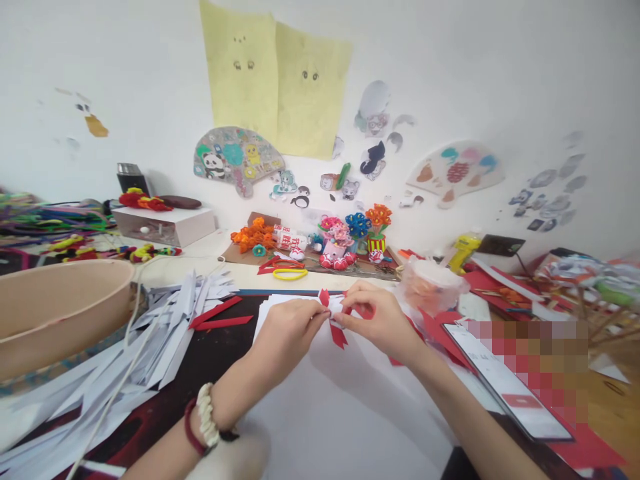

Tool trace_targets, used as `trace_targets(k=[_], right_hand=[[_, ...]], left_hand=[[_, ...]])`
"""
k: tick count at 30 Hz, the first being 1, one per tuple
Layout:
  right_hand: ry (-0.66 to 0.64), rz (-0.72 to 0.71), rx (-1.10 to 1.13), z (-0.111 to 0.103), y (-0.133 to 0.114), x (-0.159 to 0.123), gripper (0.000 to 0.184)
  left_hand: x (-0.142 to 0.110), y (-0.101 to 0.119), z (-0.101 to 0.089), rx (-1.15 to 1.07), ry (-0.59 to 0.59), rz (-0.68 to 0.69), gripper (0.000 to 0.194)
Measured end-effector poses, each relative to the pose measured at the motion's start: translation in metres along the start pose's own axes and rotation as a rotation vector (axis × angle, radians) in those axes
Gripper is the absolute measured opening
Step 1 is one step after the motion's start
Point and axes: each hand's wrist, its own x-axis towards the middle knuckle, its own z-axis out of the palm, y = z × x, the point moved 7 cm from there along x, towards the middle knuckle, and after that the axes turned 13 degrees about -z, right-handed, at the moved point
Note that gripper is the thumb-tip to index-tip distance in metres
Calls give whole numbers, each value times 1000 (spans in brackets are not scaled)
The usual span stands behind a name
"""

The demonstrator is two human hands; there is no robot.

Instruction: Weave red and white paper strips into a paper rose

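Note:
A small piece made of folded red and white paper strips (339,335) is held up between my hands, above a stack of white paper (330,407). My left hand (293,327) pinches its left side with thumb and forefinger. From the other side, my right hand (377,320) grips it with thumb and fingers closed. Red pointed ends stick out above and below the fingertips, while the fingers cover part of the white middle. Loose red paper strips (223,323) lie to the left of the stack.
Many white paper strips (150,353) and a beige basin (65,313) are at left. A phone (510,387) lies on red paper (590,447) at right. Behind stand handmade flowers (337,233), a yellow ring (290,274) and a plastic-wrapped tub (430,287). A white cable (127,373) crosses the strips.

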Motion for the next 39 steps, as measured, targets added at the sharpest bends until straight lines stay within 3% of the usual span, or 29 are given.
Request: trace_targets(k=[19, 32, 39], right_hand=[[-13, -5, 17, -12, 9, 0, 17], [-8, -12, 44, 2, 10, -1, 18], [-41, 39, 349, 13, 18, -7, 15]], left_hand=[[2, 4, 2, -24, -107, -24, 21], [-1, 3, 2, -47, -47, -32, 15], [-2, 1, 8, 14, -93, -54, 18]])
